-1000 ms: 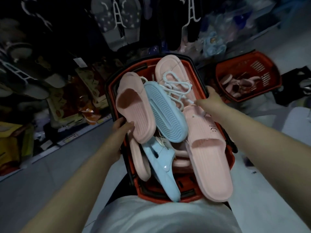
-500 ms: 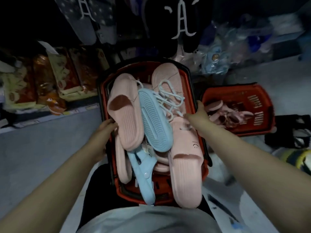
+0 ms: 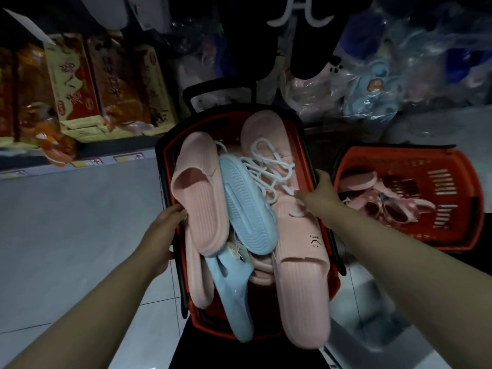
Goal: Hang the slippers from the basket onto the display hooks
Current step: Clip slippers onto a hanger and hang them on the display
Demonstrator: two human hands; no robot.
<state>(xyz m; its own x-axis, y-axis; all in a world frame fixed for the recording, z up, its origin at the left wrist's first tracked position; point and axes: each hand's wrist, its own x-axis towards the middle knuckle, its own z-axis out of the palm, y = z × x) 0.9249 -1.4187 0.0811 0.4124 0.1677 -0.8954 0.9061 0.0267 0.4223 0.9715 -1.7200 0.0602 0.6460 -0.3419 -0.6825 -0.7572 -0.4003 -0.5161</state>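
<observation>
**Loaded basket [image 3: 205, 122], hanging not yet begun.** Ribbed pink slippers [image 3: 202, 203] and blue slippers [image 3: 247, 211], apparently smooth moulded foam with grooved soles, are lying heaped inside it. They are tangling with thin white plastic hangers [image 3: 269, 166]. None is being lifted out, so nearly all the work appears to be remaining. The left hand [image 3: 170, 222] is curling its fingers over the left rim. The right hand [image 3: 319, 194] is resting on the right rim, fingers reaching toward the hangers; whether it is pinching one cannot be told. Dark slippers [image 3: 306, 57] are hanging above, and a second red basket [image 3: 426, 157] is standing to the right.
</observation>
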